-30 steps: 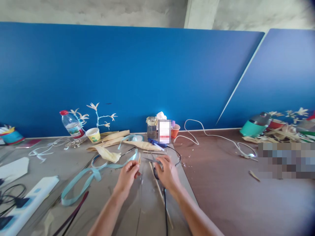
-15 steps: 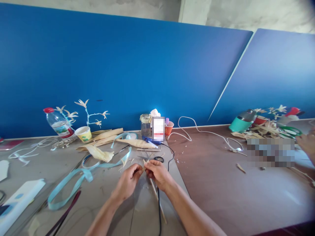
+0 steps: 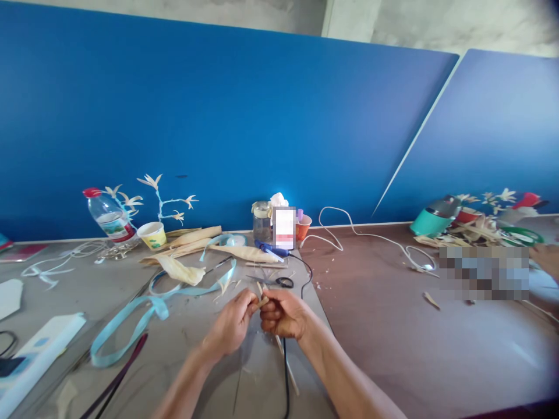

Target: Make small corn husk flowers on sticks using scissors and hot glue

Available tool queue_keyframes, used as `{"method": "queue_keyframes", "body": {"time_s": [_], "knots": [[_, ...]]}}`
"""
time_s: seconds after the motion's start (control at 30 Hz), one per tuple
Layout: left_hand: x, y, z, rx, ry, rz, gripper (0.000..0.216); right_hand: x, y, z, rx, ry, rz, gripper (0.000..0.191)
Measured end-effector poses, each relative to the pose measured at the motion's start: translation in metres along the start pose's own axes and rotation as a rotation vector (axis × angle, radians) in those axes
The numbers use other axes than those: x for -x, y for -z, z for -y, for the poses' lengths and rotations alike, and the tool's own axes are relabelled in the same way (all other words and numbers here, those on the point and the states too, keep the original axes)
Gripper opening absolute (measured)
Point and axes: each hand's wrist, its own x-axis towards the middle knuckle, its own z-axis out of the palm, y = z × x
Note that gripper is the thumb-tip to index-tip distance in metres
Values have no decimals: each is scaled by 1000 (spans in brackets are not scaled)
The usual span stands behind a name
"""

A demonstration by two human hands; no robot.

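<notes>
Both my hands meet above the grey tabletop, pinching a small pale strip of corn husk (image 3: 262, 302) between them. My left hand (image 3: 233, 323) is closed on the strip's left end. My right hand (image 3: 283, 314) grips the other end, its fingers curled inward. A thin pale stick (image 3: 288, 366) lies under my right hand, beside a black cord (image 3: 285, 378). Just beyond my fingers are black-handled scissors (image 3: 284, 282) and a blue glue gun (image 3: 273, 249). Larger dried corn husks (image 3: 181, 270) and a light blue ribbon (image 3: 109, 343) are to the left.
Husk flowers on blue stems (image 3: 159, 201) stand in a yellow paper cup (image 3: 152, 235), near a red-capped bottle (image 3: 111, 218). A glass jar (image 3: 262, 224) and an orange cup (image 3: 303, 227) are at the back. A white power strip (image 3: 39, 361) lies left. Another person's hand (image 3: 545, 259) shows far right.
My right hand has rolled so its curled fingers show, and more of the husk strip is visible between my hands. The whole view has shifted slightly.
</notes>
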Motion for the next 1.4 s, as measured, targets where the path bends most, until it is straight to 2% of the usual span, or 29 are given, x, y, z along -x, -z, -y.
{"method": "queue_keyframes", "body": {"time_s": [0.17,0.2,0.27,0.33,0.47,0.6,0.67,0.73,0.8,0.9,0.97,1.07,1.17,1.23,1.3,1.33,1.4], "knots": [[-1,3,0,-4,-26,3,14,10,4,12,-57,22,64,26],[-1,4,2,-2,-18,-1,14,14,6,18,-78,80,77,29],[-1,5,7,14,25,-13,14,21,10,29,-145,294,111,30],[-2,6,11,61,91,-29,15,25,13,35,-131,455,62,31],[-5,6,13,120,140,-67,20,18,8,21,216,485,-27,35],[-6,4,11,129,134,-65,22,8,-8,-5,699,677,-159,28],[-4,2,9,143,118,-68,23,5,-12,-11,838,725,-232,23],[-3,1,8,154,99,-62,22,4,-13,-12,846,714,-268,22],[-2,1,6,165,81,-40,21,3,-10,-10,724,632,-240,24],[-1,3,4,177,62,-15,19,1,-3,-7,446,434,-93,30],[-1,5,2,188,57,-1,18,-1,0,-8,318,356,15,33],[-1,7,-1,225,50,29,19,0,1,-8,231,322,128,34],[-1,9,1,224,39,7,18,12,2,3,217,355,164,34],[-2,9,6,185,51,-42,17,25,4,16,217,525,145,34],[-4,10,13,146,98,-81,17,33,7,27,253,780,75,33],[-4,10,16,139,125,-96,17,34,8,31,339,833,16,33],[-6,11,20,146,161,-119,18,31,10,31,669,804,-186,38]]}}
